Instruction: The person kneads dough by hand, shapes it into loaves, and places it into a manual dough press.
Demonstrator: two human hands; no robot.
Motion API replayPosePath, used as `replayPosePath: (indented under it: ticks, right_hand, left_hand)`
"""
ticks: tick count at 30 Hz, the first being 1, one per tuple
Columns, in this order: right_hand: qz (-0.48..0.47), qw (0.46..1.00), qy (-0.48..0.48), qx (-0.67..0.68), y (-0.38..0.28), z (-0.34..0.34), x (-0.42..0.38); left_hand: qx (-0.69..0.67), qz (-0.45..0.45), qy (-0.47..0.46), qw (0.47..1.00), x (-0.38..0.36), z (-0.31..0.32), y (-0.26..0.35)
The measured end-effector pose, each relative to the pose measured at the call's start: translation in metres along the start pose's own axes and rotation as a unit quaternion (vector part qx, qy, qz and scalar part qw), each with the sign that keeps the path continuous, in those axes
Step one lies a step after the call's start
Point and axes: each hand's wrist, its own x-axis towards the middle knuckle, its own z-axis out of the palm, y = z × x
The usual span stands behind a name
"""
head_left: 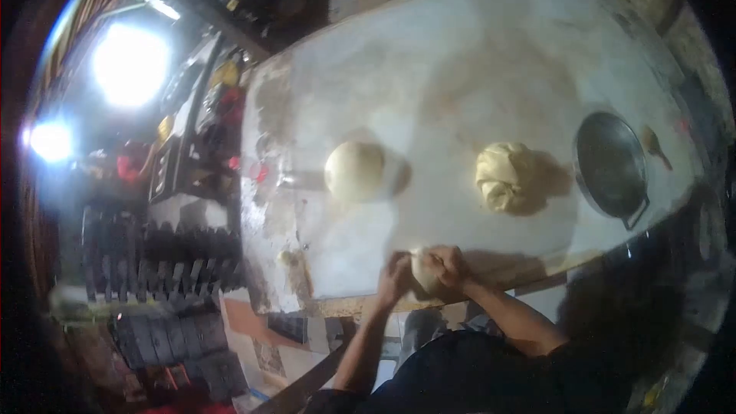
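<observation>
At the table's near edge, my left hand (395,276) and my right hand (449,267) are closed on a piece of pale dough (424,276) between them. The left grips its left side; the right, in a fist, presses at its upper right. Farther in on the tabletop, a smooth round ball of dough (354,172) lies to the left. A rougher, folded lump of dough (504,176) sits to the right. Both are apart from my hands.
The pale worn table (429,54) stretches away from me. On its right stand a dark metal pan (611,165) with a handle and a small brush-like tool (656,146). A small dough scrap (287,258) lies near the left edge. Stacked dark trays (169,261) stand left of the table.
</observation>
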Motion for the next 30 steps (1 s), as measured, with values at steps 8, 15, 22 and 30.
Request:
replayPosePath:
  ticks: [8,15,22,30]
  right_hand:
    - [-0.057,0.996,0.059,-0.041,0.059,0.018,0.057]
    - [-0.069,0.948,0.103,-0.294,-0.052,0.023,0.066]
    - [-0.073,0.974,0.102,-0.189,0.028,-0.009,0.023]
    - [0.009,0.956,0.281,-0.077,0.052,0.047,-0.031]
  left_hand:
    - [0.241,0.224,0.210,0.920,0.013,0.020,-0.038]
    - [0.452,0.296,0.291,0.790,0.023,0.036,0.051]
    - [0.302,0.353,-0.074,0.882,0.039,0.000,0.003]
    - [0.388,0.428,-0.038,0.816,0.021,0.005,-0.004]
